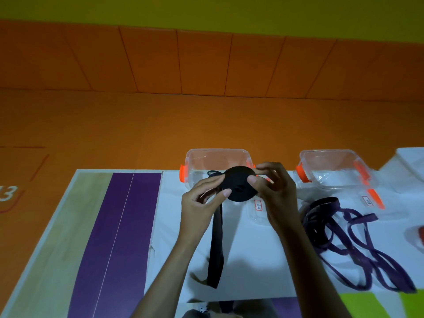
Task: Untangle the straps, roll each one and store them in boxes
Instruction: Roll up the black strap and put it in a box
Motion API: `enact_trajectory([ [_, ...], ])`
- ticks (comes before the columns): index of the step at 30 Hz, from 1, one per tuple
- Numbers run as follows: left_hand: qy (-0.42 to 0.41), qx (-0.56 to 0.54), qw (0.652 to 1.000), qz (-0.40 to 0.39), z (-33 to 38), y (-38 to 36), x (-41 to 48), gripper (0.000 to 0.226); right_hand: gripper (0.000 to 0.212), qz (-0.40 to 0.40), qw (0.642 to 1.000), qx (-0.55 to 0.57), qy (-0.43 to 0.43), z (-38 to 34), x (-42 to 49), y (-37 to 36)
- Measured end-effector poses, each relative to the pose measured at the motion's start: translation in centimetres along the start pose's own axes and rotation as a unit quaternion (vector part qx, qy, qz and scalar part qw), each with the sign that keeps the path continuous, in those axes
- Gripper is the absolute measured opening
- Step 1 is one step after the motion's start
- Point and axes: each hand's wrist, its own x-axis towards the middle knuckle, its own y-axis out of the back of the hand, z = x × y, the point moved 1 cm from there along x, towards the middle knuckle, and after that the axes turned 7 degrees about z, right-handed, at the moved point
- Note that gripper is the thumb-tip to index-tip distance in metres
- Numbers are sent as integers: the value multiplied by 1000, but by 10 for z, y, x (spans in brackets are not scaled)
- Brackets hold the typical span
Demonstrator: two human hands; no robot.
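Black strap roll (239, 183) sat pinched at both edges; your L hand (202, 203) & R hand (275, 193) curled round it, held above white table (252, 253); orange wall (206, 65) behind.

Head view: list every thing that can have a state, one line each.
black strap: mostly rolled into a disc, tail trailing loose.
purple strap: unrolled, tangled on the white sheet.
box behind the roll: lid off, inside partly hidden.
box beside the purple strap: lid off, nothing seen inside.
left hand: pinches the strap at the roll.
right hand: grips the roll.
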Motion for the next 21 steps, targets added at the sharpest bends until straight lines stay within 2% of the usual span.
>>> enact_trajectory([
  [4,-8,-8,1000,3,8,-3,3,34,17,-26,999,11,-19,1,-7,-2],
  [6,-12,-10,1000,14,11,-5,4,29,21,-27,999,-12,-18,2,-9,-1],
  [13,-6,6,1000,-16,7,1,9,27,20,13,1000,-2,6,5,-18,-4],
  [16,-8,9,1000,-3,9,-3,7,25,24,-2,1000,2,-14,7,-22,-2],
  [18,1,-3,1000,10,10,-6,4,24,25,23,1000,2,-11,4,-20,0],
  [21,9,-13,1000,-21,10,-2,5,27,28,43,999,17,-3,3,-16,1],
])
